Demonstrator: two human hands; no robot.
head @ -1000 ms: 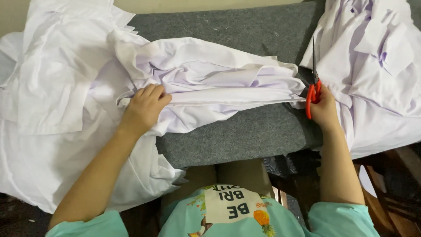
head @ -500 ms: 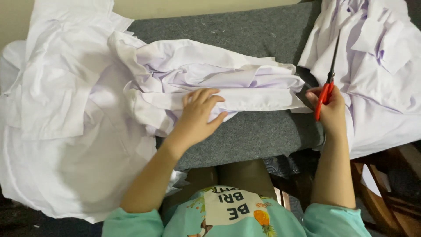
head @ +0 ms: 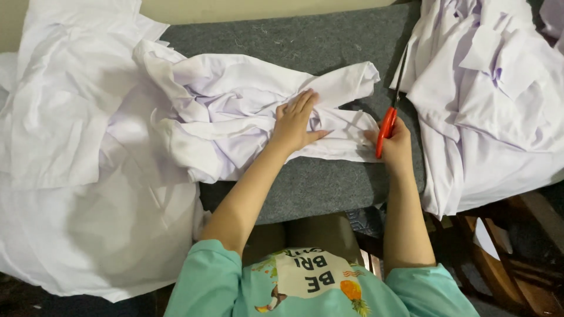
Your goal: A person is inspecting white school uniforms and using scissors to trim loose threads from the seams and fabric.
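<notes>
The left hand (head: 295, 121) lies palm down, fingers spread and nearly flat, on a crumpled white cotton garment (head: 235, 117) that is bunched across a worktop (head: 305, 44) covered in grey felt; it presses on the cloth rather than gripping it. Just to the right of it, the right hand (head: 395, 144) is curled closed around the orange plastic handles of a pair of scissors (head: 389, 114), whose dark blades point up and away from the person, toward the far edge of the worktop. The right hand's fingertips touch the right end of the same white garment, where a folded strip of cloth runs between the two hands. Whether the blades are parted cannot be told. Beyond the right hand, a heap of similar white garments (head: 487, 100) hangs over the worktop's right edge. To the left of the left hand, a larger spread of white cloth (head: 70, 147) drapes over the left side and hangs down below the worktop. Below both forearms, the person's mint-green printed shirt (head: 305, 282) shows.
</notes>
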